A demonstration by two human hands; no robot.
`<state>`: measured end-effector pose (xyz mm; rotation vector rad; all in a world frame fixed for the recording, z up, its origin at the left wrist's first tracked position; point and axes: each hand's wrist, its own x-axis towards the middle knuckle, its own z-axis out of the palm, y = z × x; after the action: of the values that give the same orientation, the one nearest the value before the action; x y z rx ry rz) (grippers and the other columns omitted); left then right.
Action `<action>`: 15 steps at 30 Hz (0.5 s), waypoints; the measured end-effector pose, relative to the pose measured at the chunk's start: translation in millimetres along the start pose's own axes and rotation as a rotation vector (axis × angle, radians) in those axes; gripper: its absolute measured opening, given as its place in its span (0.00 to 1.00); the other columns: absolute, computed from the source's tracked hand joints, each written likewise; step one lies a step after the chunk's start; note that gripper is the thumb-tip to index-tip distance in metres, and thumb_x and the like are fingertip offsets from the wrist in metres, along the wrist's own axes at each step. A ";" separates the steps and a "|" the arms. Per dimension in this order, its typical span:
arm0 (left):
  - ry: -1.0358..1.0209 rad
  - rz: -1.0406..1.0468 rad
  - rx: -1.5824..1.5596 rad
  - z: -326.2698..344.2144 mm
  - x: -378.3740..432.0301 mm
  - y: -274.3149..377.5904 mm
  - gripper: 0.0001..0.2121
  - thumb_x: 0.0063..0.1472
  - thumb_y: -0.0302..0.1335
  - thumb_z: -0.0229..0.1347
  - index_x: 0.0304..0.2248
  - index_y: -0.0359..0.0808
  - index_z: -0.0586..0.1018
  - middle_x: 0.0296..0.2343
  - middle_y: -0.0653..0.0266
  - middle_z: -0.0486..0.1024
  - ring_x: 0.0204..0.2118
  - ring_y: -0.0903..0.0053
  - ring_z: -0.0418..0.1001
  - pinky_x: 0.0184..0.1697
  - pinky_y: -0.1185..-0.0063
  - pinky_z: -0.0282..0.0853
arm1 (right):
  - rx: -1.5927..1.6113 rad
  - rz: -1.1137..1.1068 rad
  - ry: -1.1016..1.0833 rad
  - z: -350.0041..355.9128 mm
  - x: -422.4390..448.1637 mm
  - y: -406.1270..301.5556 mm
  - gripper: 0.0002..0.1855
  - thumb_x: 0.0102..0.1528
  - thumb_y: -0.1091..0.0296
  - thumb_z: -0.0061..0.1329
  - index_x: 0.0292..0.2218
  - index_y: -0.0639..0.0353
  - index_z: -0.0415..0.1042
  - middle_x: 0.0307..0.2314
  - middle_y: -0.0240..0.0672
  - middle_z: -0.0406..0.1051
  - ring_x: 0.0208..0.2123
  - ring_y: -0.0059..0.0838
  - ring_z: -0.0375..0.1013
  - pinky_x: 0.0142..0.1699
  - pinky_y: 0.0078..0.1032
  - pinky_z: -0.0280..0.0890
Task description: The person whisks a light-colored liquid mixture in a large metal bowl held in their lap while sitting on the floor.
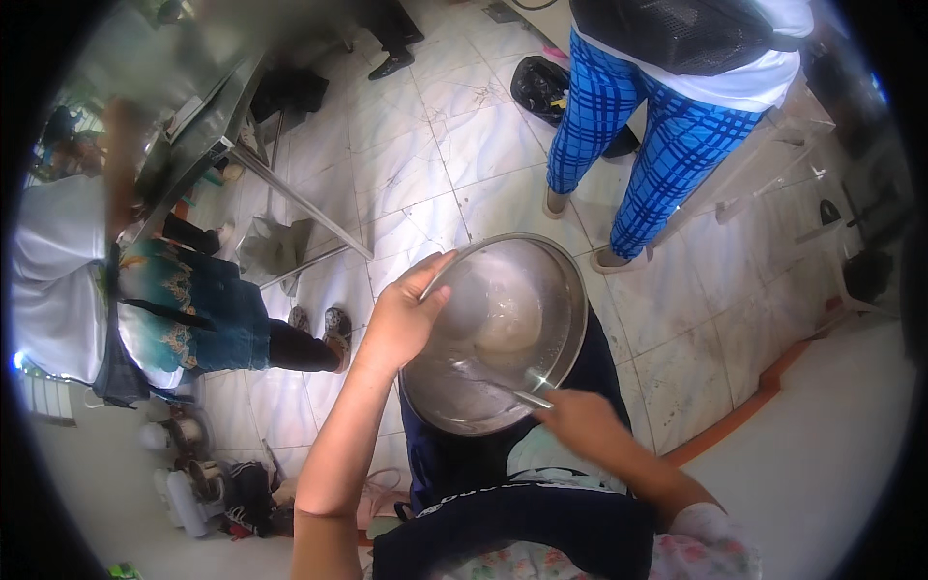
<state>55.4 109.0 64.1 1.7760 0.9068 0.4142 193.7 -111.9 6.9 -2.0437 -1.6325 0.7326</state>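
Observation:
A large stainless steel bowl is tilted in front of my body, above my lap. My left hand grips its left rim, thumb over the edge on the inside and fingers on the outer side. In the bowl lies a shallow pool of pale, wet liquid with a glossy surface. My right hand is closed around the metal handle of a whisk-like utensil at the near right rim. The utensil's working end reaches into the bowl and is blurred, so its exact shape is hard to make out.
A person in blue plaid trousers stands ahead on the right, beside a black plastic bag. Another person in a teal patterned garment is at left, near a metal-legged table. Pots and bags sit at lower left; a white wall stands right.

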 end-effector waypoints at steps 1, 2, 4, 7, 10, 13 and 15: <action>0.002 -0.023 -0.025 -3.7 0.1 2.7 0.17 0.58 0.20 0.49 0.49 0.32 0.69 0.47 0.60 0.68 0.50 0.78 0.63 0.53 0.82 0.55 | -0.075 0.137 0.009 -10.3 5.8 12.6 0.12 0.51 0.59 0.46 0.27 0.59 0.68 0.21 0.45 0.68 0.26 0.46 0.69 0.30 0.39 0.63; -0.002 -0.027 -0.036 -3.0 1.7 2.4 0.17 0.58 0.20 0.49 0.49 0.32 0.69 0.47 0.60 0.68 0.50 0.78 0.63 0.53 0.82 0.55 | -0.160 0.287 0.009 -21.7 9.7 27.5 0.12 0.51 0.59 0.45 0.28 0.60 0.68 0.22 0.45 0.68 0.26 0.46 0.70 0.30 0.40 0.63; -0.034 0.007 -0.045 -3.6 1.0 0.6 0.18 0.58 0.20 0.49 0.49 0.32 0.69 0.47 0.60 0.68 0.51 0.78 0.62 0.53 0.82 0.55 | -0.204 0.375 0.099 -29.9 18.1 30.4 0.12 0.52 0.59 0.45 0.28 0.60 0.68 0.23 0.45 0.69 0.26 0.47 0.69 0.31 0.40 0.64; 0.000 0.054 0.001 -2.7 1.7 0.8 0.18 0.58 0.20 0.49 0.49 0.32 0.69 0.47 0.60 0.68 0.50 0.78 0.63 0.53 0.82 0.55 | 0.004 0.139 0.122 -14.6 20.7 -5.5 0.13 0.51 0.58 0.45 0.27 0.60 0.69 0.24 0.46 0.70 0.28 0.47 0.70 0.33 0.39 0.65; -0.007 0.015 -0.025 -9.4 2.5 -4.5 0.17 0.58 0.19 0.48 0.49 0.32 0.69 0.47 0.60 0.68 0.50 0.78 0.63 0.53 0.82 0.54 | -0.099 0.179 0.011 -26.0 19.8 7.5 0.13 0.51 0.58 0.46 0.26 0.60 0.69 0.23 0.46 0.70 0.28 0.47 0.71 0.33 0.38 0.65; -0.047 -0.010 -0.085 -10.4 0.8 1.7 0.17 0.58 0.19 0.48 0.49 0.31 0.69 0.47 0.60 0.68 0.50 0.78 0.63 0.54 0.82 0.54 | -0.166 0.255 0.375 -41.6 27.0 20.0 0.12 0.49 0.60 0.49 0.25 0.60 0.68 0.22 0.46 0.69 0.26 0.47 0.70 0.29 0.39 0.63; -0.029 0.015 -0.054 -10.9 -0.5 -1.4 0.17 0.58 0.19 0.48 0.49 0.31 0.69 0.47 0.61 0.68 0.50 0.78 0.63 0.53 0.82 0.55 | -0.074 0.156 0.314 -21.5 17.8 -5.2 0.12 0.50 0.60 0.48 0.25 0.60 0.68 0.22 0.46 0.69 0.26 0.46 0.70 0.29 0.39 0.63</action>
<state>47.4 115.9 67.2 1.7363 0.8547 0.4181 206.5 -93.4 24.3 -2.2251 -1.3537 0.3789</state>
